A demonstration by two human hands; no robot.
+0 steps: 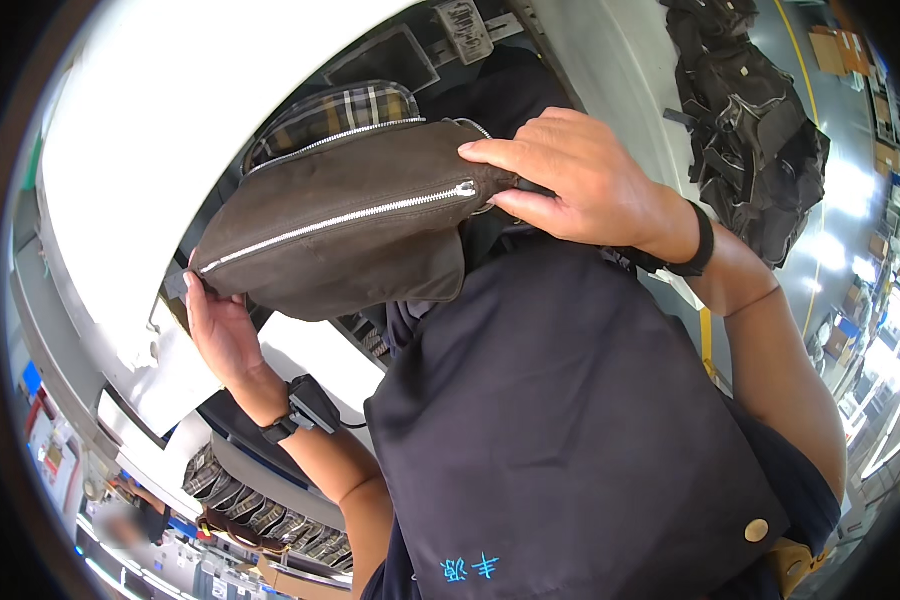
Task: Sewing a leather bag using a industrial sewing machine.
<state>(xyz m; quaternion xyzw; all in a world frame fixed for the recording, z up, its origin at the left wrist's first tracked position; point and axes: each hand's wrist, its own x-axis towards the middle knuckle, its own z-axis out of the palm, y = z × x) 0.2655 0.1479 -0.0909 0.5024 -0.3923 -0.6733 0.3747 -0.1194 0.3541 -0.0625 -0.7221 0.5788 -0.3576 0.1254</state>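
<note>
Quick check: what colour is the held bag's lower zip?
Lower zip: silver, clearest in the head view.

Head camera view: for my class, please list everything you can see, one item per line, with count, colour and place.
bag: one, dark brown, between the hands
zipper strips: at least two, silver, along the bag's front and upper edge
plaid lining: one, dark and yellowish, behind the upper edge
worktop: one, white, upper left
bag pile: uncountable, black, upper right
plaid pieces: several, dark, lower left
boxes: several, brown, far upper right
co-worker: one, dark sleeve, lower left
apron: one, dark, lower centre
wristbands: two, black, one per wrist
left hand: one, bag's left end
right hand: one, bag's right end
</note>
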